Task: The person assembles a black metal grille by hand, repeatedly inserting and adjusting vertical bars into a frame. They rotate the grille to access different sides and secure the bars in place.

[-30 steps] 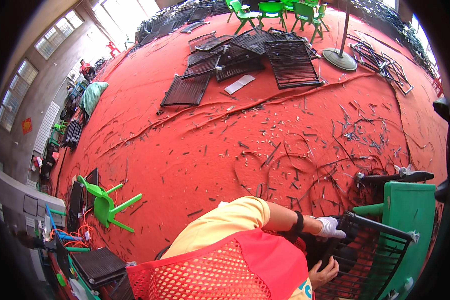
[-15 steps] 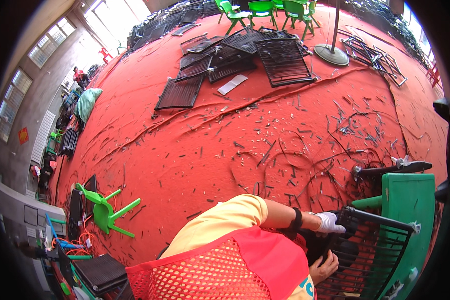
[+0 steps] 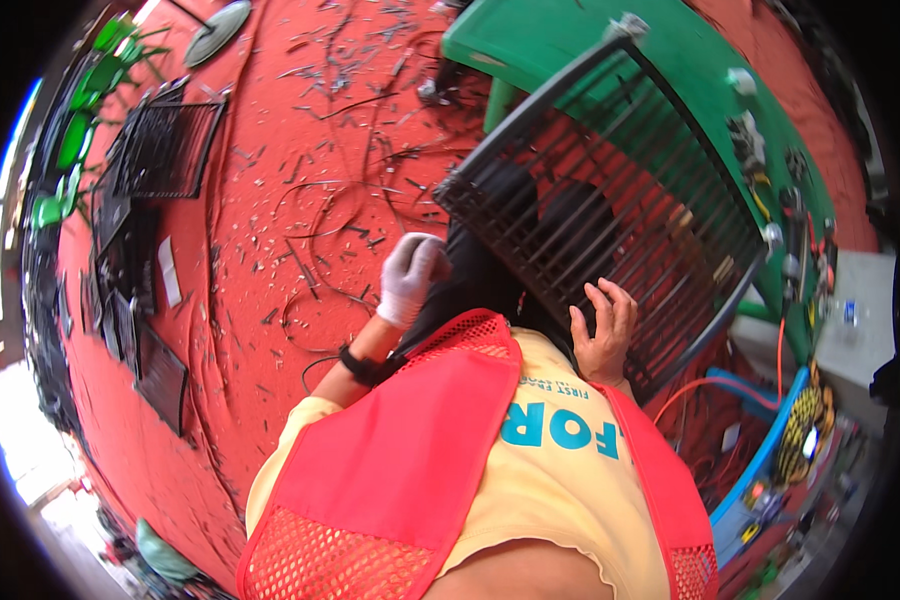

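A black slatted frame [image 3: 610, 200] leans over my dark-trousered knees, its far corner on a green table [image 3: 540, 30]. Left of it, my left hand [image 3: 408, 280], in a white glove, hovers apart from the frame with its fingers curled. Whatever lies inside those fingers, if anything, is hidden. My bare right hand [image 3: 606, 330] is at the frame's near edge, palm up and fingers spread, grasping nothing. Whether it touches the bars I cannot tell.
Hand tools [image 3: 792, 235] lie along the table's right side. Beyond them are an orange cord [image 3: 715, 380] and a blue-rimmed tray [image 3: 760, 470]. Dark strips and scraps [image 3: 320, 200] litter the red floor covering. More black frames [image 3: 160, 160] are piled at left, near green chairs [image 3: 75, 140].
My left hand has let go of the frame's corner and drawn back from it. My right hand now lies spread at the near edge. The view has swung right and downward.
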Demonstrator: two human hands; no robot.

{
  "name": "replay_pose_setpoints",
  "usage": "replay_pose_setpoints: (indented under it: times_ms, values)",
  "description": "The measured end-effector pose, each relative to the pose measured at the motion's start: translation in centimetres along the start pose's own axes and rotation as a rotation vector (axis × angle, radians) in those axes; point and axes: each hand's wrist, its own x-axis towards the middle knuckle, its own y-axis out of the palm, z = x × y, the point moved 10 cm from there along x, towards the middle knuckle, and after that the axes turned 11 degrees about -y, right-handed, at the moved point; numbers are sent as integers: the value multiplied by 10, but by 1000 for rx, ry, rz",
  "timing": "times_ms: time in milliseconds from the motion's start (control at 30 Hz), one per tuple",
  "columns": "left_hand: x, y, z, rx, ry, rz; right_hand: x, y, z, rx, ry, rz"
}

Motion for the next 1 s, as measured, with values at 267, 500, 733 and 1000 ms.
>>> replay_pose_setpoints:
  times_ms: [267,500,733,1000]
  values:
    - [-31,60,-98,842,836,180,-51,-22,-11,-146,152,-11]
    - [1,108,-71,1359,884,480,-70,-31,-10,-326,241,55]
    - [-10,126,-49,1495,863,530,-76,-30,-8,-347,268,198]
    - [-10,140,-30,1663,858,539,-79,-26,-13,-298,281,228]
